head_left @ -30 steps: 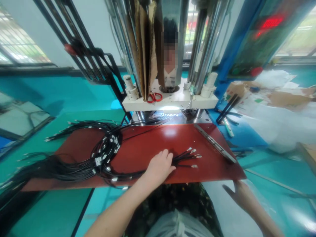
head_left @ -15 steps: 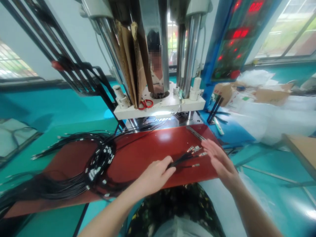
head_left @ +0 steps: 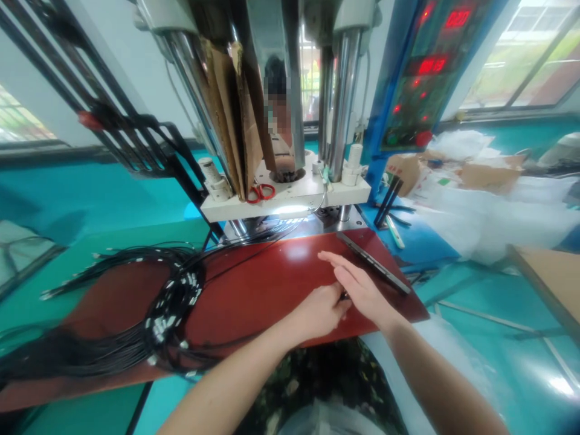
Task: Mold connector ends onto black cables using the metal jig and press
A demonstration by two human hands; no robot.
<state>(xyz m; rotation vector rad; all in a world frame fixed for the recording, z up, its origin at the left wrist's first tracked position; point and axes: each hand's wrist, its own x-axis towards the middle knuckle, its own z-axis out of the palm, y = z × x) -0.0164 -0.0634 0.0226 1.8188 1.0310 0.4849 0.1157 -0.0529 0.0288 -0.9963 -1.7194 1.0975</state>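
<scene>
Over the red-brown board (head_left: 254, 290), my left hand (head_left: 319, 311) is closed round a small bunch of black cables (head_left: 345, 296); only a dark bit of it shows between the hands. My right hand (head_left: 360, 287) lies flat against the front of that bunch, fingers stretched out and pointing up to the left. The connector ends are hidden behind its palm. To the left, a coil of black cables (head_left: 174, 302) with white connectors rests on the board. A dark metal strip (head_left: 376, 266) lies just beyond my right hand.
A press with a white plate (head_left: 290, 196) stands behind the board, cables running under it. Red-handled scissors (head_left: 261, 193) and cardboard (head_left: 226, 115) rest on it. At right are a blue control panel (head_left: 414, 78), a cutter (head_left: 395, 232) and white bags (head_left: 480, 223).
My right hand has moved left and come against the cable bunch, covering the connector ends seen before. The left hand has shifted slightly right with the cables. The view has turned a little.
</scene>
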